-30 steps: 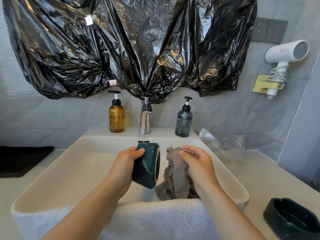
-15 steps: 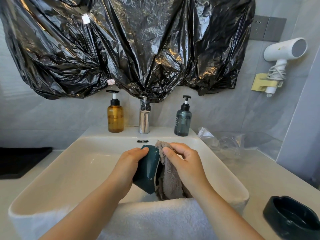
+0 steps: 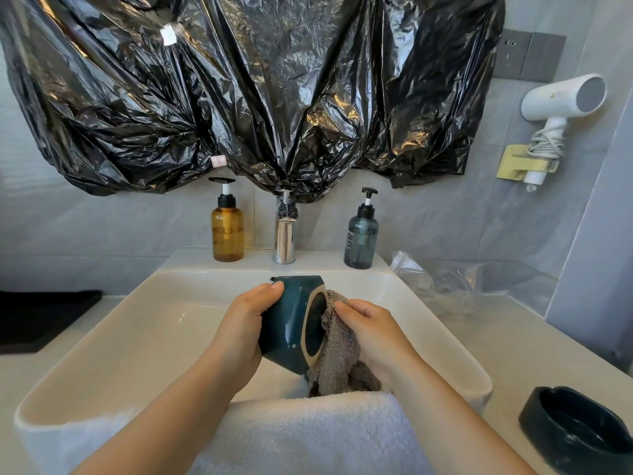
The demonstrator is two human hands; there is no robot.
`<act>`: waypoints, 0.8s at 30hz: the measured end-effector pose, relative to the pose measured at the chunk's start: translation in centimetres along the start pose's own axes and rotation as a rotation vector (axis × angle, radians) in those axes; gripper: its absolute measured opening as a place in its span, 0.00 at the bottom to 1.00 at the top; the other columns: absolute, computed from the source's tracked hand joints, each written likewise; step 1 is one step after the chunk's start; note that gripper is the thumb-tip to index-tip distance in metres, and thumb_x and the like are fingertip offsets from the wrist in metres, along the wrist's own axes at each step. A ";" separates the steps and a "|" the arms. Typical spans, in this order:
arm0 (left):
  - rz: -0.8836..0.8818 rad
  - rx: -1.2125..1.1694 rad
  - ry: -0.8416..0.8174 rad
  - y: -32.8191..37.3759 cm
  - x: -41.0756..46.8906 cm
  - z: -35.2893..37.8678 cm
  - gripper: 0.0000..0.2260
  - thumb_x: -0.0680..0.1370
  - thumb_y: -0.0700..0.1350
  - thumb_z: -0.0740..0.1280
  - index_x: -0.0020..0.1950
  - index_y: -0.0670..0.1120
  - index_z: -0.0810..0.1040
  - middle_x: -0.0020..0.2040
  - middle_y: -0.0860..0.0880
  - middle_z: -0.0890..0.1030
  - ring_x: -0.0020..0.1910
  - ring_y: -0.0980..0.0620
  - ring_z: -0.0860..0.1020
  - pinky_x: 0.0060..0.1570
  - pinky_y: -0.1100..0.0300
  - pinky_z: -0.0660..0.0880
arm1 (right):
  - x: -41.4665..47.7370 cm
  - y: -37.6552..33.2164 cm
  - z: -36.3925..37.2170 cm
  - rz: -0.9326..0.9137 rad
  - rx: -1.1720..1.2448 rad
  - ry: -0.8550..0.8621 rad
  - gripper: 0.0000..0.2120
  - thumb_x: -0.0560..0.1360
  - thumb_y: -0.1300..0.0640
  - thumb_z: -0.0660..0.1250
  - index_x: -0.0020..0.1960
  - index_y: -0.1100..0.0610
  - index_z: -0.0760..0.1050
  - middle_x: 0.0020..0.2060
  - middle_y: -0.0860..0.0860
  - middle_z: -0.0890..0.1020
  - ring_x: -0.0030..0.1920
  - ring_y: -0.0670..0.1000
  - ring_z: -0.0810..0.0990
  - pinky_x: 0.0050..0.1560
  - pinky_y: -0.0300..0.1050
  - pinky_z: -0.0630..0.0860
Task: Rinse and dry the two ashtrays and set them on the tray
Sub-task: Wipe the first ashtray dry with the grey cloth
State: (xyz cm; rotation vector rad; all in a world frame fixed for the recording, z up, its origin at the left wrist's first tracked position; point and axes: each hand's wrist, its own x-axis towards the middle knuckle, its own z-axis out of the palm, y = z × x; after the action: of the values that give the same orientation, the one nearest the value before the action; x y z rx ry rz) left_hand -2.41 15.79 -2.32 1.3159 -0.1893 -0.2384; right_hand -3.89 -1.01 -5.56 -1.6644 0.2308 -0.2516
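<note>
**Counter and basin ledge: what sits where**

Pale counter (image 3: 513, 344) spans the lower frame, left edge to right. White rectangular basin (image 3: 144, 337) stands on it, centre. Far left, mid-height: flat black tray (image 3: 41, 317) lying on the counter, well apart from the basin. Lower right corner: dark ashtray (image 3: 575, 437), upright, open side up, just beside the basin's right corner. Right of centre, against the wall: crumpled clear plastic bag (image 3: 442, 286). Basin's back ledge: amber pump bottle (image 3: 227, 231), chrome faucet (image 3: 284, 241), grey-blue pump bottle (image 3: 362, 238). White towel (image 3: 308, 437) draped over the near rim.
</note>
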 end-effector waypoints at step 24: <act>0.075 0.133 0.008 -1.2 1.7 -0.4 0.10 0.81 0.48 0.61 0.57 0.46 0.77 0.54 0.41 0.82 0.53 0.40 0.80 0.43 0.52 0.79 | -2.2 -1.5 0.4 -0.534 -0.053 0.108 0.10 0.78 0.59 0.66 0.54 0.48 0.82 0.49 0.41 0.85 0.53 0.40 0.81 0.52 0.33 0.77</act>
State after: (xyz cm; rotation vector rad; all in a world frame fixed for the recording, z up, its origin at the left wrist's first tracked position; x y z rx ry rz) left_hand -0.79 15.38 -3.59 1.4386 -0.2505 -0.1590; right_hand -5.89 0.22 -4.17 -1.7435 -0.1353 -0.7421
